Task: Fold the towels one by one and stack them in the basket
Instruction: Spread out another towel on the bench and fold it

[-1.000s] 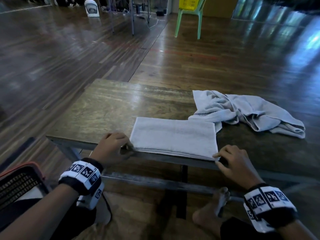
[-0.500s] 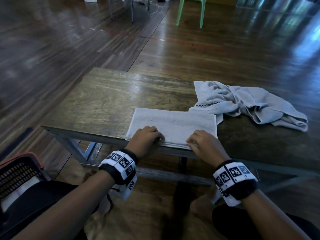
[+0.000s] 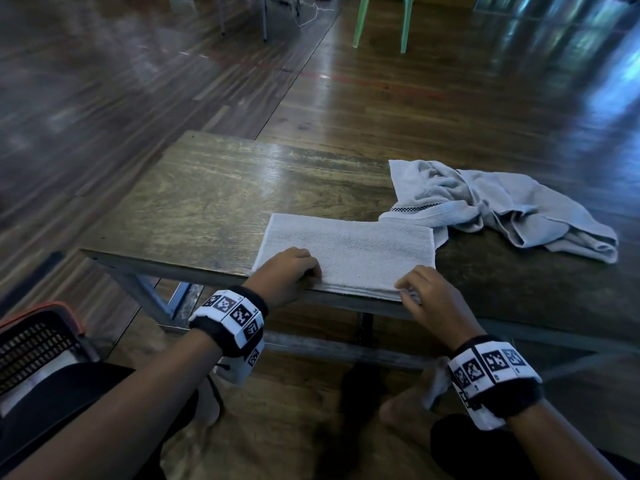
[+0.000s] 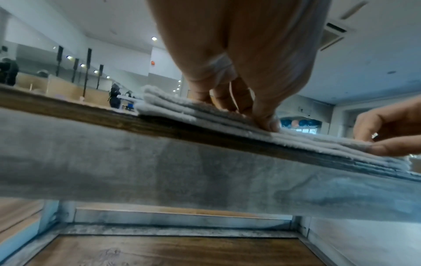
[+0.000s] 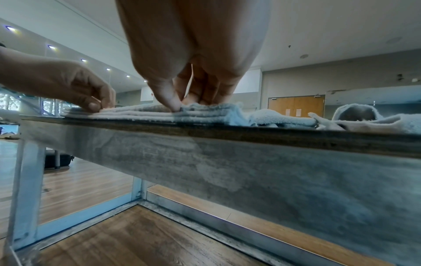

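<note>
1. Nearest the person, at the lower left, a dark mesh basket (image 3: 31,344) with an orange rim sits on the floor beside the person's leg, well apart from the table.
2. The left hand (image 3: 287,271) rests on the near left part of the folded towel (image 3: 349,252); the left wrist view shows its fingertips (image 4: 266,124) curled down and pinching the upper layers at the near edge.
3. The right hand (image 3: 429,292) is at the towel's near right corner, thumb (image 5: 169,102) and fingers pinching the stacked layers there.
4. The folded towel lies flat as a pale rectangle along the near edge of the wooden table (image 3: 207,202), several layers showing at its rim.
5. Just beyond its right end, a crumpled towel (image 3: 502,206) lies in a loose heap on the table, touching the folded one's far right corner.
6. Farther off, on the shiny wooden floor, stand the legs of a green chair (image 3: 381,22).
</note>
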Motion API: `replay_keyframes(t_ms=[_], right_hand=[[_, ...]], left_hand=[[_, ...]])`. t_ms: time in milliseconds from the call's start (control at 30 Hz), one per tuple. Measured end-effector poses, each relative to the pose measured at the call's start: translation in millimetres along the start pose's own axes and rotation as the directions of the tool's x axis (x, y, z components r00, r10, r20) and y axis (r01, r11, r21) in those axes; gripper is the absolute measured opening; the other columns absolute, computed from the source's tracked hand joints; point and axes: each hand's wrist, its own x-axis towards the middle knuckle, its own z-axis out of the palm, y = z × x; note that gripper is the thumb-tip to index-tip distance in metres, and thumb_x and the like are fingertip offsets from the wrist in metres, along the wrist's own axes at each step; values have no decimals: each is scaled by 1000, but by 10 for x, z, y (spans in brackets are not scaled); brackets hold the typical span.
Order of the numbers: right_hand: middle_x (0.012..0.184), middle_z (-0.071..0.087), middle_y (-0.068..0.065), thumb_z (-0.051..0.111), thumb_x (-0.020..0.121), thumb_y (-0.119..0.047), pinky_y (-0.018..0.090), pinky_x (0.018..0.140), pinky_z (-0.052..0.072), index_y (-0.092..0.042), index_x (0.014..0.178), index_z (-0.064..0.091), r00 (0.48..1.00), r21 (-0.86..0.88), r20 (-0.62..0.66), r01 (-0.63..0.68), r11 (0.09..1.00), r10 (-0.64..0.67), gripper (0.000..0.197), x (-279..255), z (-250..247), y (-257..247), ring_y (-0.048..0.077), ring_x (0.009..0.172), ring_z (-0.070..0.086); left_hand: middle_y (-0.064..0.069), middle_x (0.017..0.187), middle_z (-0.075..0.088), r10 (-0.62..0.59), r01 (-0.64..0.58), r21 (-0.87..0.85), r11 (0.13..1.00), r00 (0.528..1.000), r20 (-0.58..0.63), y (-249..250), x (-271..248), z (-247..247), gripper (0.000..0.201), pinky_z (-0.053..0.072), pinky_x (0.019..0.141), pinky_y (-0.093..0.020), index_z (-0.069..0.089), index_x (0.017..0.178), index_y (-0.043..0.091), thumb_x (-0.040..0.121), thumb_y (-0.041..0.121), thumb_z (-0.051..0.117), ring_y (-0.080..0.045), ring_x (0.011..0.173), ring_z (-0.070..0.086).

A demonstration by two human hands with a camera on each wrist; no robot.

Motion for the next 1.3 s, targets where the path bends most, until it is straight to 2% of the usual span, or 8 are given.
replay_keyframes(t_ms=[167, 300, 400, 500, 667, 867, 1200, 1300], right_hand=[[91, 59, -2, 64, 84, -9, 29, 65, 54, -13, 90, 65, 999, 29, 11, 39, 999, -40, 8, -61, -6, 56, 12, 83, 58], [84, 60, -5, 66, 80, -11, 32, 67, 52, -18, 83, 68, 999, -10, 20, 35, 999, -34, 8, -55, -88, 41, 11, 78, 56], [86, 60, -6, 60, 82, -17, 36, 81, 46, -20, 86, 66, 999, -85, -33, -1, 996, -2, 8, 118, -109, -56, 11, 83, 54], [107, 61, 1, 51, 89, -18, 35, 92, 39, -16, 109, 62, 994, -98, -101, -51, 994, 41, 23, 391, -33, -289, 17, 102, 55], [157, 18, 6, 27, 100, -35, 44, 116, 13, -15, 148, 22, 957, -146, 168, -214, 966, 238, 52, 687, 270, -410, 21, 146, 12], [158, -13, 1, 14, 97, -51, 43, 117, -7, -21, 150, 0, 892, -249, 276, -293, 923, 357, 63, 668, 339, -197, 18, 146, -14], [159, -12, 2, 13, 96, -55, 49, 117, -6, -13, 150, -2, 803, -335, 252, -452, 827, 541, 71, 529, 110, 220, 16, 146, -11], [159, -3, 8, 19, 97, -51, 50, 118, -2, -8, 150, 4, 830, -362, 207, -427, 828, 518, 70, 670, 57, 119, 20, 147, -6]], left_hand=[[-7, 96, 59, 83, -81, 34, 996, 995, -61, -46, -48, 26, 18, 50, 71, -35, 63, 97, 9, 81, 1, 64, -24, 87, 56], [1, 89, 60, 164, -151, 138, 979, 983, -88, -105, -102, 59, 12, 46, 67, -31, 63, 89, 18, 86, 27, 57, -17, 81, 54], [2, 88, 61, 96, -68, 169, 983, 981, -166, -10, -40, 37, 27, 37, 71, -26, 62, 85, 19, 86, 38, 44, -16, 83, 54], [-2, 111, 61, 17, 26, 199, 980, 977, -211, 150, 145, 71, 25, 38, 86, -34, 60, 105, 16, 90, 30, 45, -23, 104, 55], [-2, 158, 14, -223, 221, 245, 944, 975, -18, 247, 370, 243, 53, 10, 116, -42, 16, 149, 17, 100, 37, 23, -19, 146, 8], [1, 159, -5, -339, 310, 322, 895, 940, 35, 56, 335, 329, 62, -7, 116, -46, 1, 150, 24, 96, 53, 11, -18, 146, -7], [1, 159, -4, -509, 490, 274, 827, 860, -2, -275, 84, 81, 71, -1, 116, -53, -1, 150, 22, 91, 60, 13, -22, 146, -4], [-4, 159, -2, -571, 549, 246, 799, 821, 21, -305, -10, -10, 67, -3, 116, -53, 2, 150, 18, 95, 53, 18, -27, 146, -3]])
